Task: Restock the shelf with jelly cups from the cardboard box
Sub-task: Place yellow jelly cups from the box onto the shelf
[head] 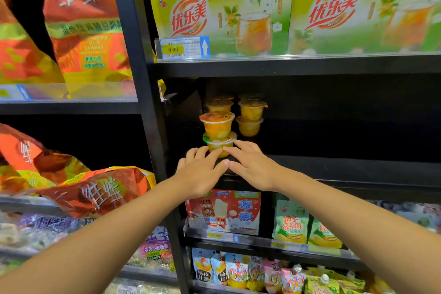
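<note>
Both hands reach into the dark middle shelf (334, 164) of the black rack. The left hand (199, 172) and the right hand (253, 164) lie side by side with fingers stretched out and fairly straight, fingertips touching the bottom jelly cup (220, 144) of a two-high stack; neither hand is curled round it. A second cup (217, 125) sits on top of that one, tilted a little. Behind and to the right stand more stacked cups (251, 114), deep in shadow, so I cannot tell how many there are. On the shelf above sit green and yellow drink boxes (222, 12) with a 9.90 price tag (173, 49). Orange snack bags (83, 26) fill the rack to the left.
</note>
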The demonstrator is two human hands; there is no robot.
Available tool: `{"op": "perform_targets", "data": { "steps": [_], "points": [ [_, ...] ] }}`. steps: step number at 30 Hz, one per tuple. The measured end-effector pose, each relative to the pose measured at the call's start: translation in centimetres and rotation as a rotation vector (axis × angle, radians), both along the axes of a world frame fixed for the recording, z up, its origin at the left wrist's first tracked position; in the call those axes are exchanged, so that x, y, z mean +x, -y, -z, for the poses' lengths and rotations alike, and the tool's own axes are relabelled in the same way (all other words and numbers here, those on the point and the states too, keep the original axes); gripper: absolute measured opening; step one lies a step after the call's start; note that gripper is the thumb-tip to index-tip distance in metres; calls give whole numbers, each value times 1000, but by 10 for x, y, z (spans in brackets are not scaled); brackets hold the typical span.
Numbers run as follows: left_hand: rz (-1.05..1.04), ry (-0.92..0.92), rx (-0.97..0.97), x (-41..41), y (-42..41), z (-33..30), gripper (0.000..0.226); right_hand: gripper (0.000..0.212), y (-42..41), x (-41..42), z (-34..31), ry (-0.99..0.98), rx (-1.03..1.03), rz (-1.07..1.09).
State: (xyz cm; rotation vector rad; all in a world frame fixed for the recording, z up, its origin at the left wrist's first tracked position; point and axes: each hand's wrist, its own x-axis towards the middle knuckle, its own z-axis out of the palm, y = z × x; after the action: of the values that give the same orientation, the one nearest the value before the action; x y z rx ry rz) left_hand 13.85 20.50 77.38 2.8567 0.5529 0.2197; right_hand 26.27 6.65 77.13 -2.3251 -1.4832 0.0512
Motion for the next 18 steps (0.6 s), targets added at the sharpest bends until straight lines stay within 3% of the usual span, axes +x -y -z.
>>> {"op": "perform_targets", "data": {
  "steps": [18],
  "points": [
    [-17,35,2,20,-30,-2,58,51,-28,15,-7,-51,-35,88]
  ]
}}
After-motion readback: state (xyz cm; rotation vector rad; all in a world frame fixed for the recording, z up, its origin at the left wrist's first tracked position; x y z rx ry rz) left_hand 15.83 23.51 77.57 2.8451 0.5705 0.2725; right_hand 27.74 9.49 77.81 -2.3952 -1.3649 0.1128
